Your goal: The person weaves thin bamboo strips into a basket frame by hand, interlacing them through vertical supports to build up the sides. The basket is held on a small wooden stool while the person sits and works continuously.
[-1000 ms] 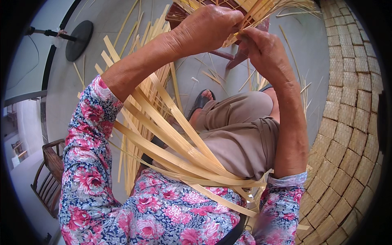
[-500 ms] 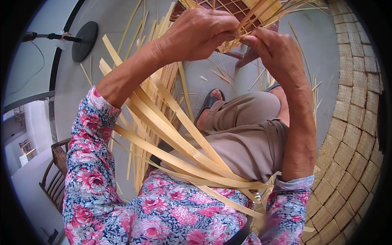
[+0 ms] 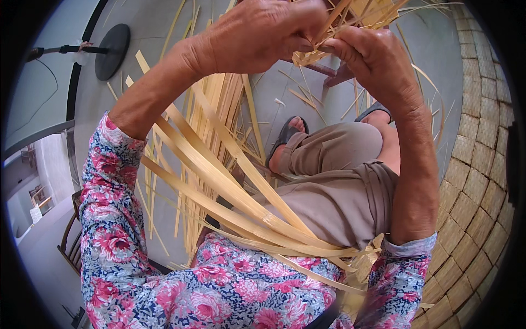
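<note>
At the top edge, my left hand (image 3: 268, 35) is closed in a pinch on the rim of a bundle of thin woven bamboo strips (image 3: 359, 13). My right hand (image 3: 375, 63) faces it, thumb and bent forefinger pinched on the same strips. The two sets of fingertips nearly meet. The upper part of the woven piece runs out of view, and my left fingers hide some of it. Several wide, pale bamboo strips (image 3: 241, 186) lie across my lap below my arms. Their left ends stick out beneath my left forearm.
A dense pile of long strips (image 3: 219, 115) lies left of my legs. Loose slivers (image 3: 304, 98) litter the grey floor. On the right stand stacked rows of woven squares (image 3: 466, 192). A round black stand base (image 3: 112, 52) is at upper left, a wooden chair (image 3: 71, 236) at lower left.
Both hands sit slightly higher in the picture, still pinching the strips. My right forearm has shifted a little right. A curved thin strip now shows beyond my right wrist.
</note>
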Tool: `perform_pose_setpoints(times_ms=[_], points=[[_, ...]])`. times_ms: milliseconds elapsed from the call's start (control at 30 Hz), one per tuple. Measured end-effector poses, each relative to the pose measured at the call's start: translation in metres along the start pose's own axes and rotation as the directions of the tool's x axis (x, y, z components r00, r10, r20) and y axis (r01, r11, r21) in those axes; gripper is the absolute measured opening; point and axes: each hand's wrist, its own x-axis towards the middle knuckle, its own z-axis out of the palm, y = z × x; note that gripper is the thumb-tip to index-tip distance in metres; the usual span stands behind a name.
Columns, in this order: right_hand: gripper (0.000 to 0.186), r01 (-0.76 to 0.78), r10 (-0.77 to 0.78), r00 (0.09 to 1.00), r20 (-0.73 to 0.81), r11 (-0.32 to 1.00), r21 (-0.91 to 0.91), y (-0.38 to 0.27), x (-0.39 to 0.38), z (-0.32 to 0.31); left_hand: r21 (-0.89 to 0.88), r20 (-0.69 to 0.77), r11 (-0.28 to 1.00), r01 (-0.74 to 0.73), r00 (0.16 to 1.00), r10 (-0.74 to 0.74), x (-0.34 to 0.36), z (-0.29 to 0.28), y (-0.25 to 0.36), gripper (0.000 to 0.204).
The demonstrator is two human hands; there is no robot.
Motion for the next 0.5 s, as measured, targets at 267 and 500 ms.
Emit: perform_pose_setpoints(times_ms=[267,500], points=[[0.025,0.004,-0.025,0.993,0.117,0.984,0.177,-0.001,-0.002,-0.006,-0.093,0.083,0.986,-0.141,0.985,0.149,0.014,-0.004,-0.004,0.015],[0.038,0.039,-0.042,0.996,-0.076,0.999,-0.035,-0.001,0.003,0.000,-0.012,-0.075,0.994,-0.110,0.991,0.108,0.008,-0.007,0.000,0.013]])
